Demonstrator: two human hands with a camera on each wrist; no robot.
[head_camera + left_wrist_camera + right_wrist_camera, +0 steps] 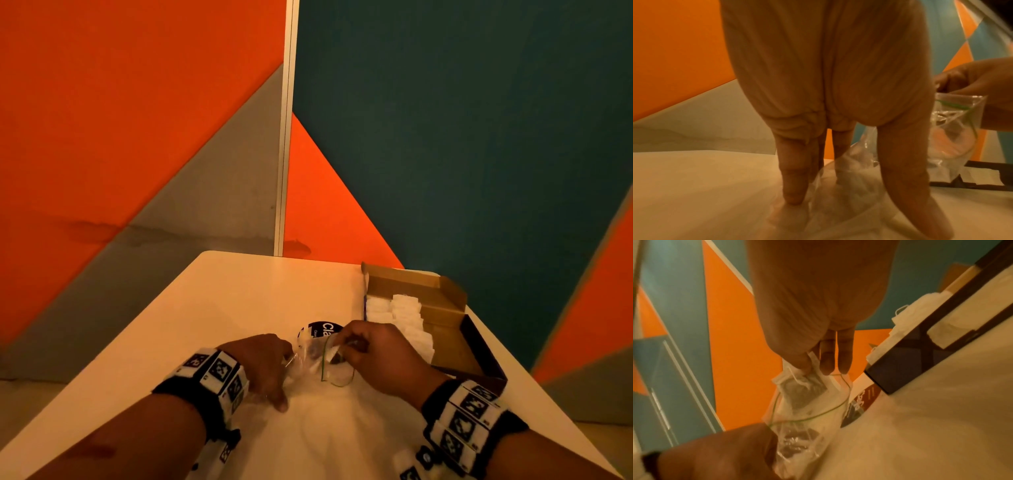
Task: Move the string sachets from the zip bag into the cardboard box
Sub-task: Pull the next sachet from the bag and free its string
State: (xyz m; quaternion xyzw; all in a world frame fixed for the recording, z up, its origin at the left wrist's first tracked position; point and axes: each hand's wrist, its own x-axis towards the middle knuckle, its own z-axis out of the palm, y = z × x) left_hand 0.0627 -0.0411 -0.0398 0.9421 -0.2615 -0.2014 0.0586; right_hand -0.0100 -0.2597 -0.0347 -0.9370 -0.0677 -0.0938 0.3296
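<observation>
The clear zip bag [317, 365] with a green zip line lies crumpled on the white table [239, 301], mouth towards the right. My left hand [274, 373] presses its lower end onto the table with straight fingers [793, 190] and a spread thumb. At the bag's mouth my right hand [339, 346] pinches a white string sachet [797, 386] between thumb and fingers, the sachet partly out of the bag. The open cardboard box [445, 318] stands just right of my right hand and holds several white sachets [404, 315].
A round dark label with white lettering [323, 329] lies on the table behind the bag. The box has a dark outer wall [904, 368] close to my right hand. Orange, grey and teal wall panels stand behind the table.
</observation>
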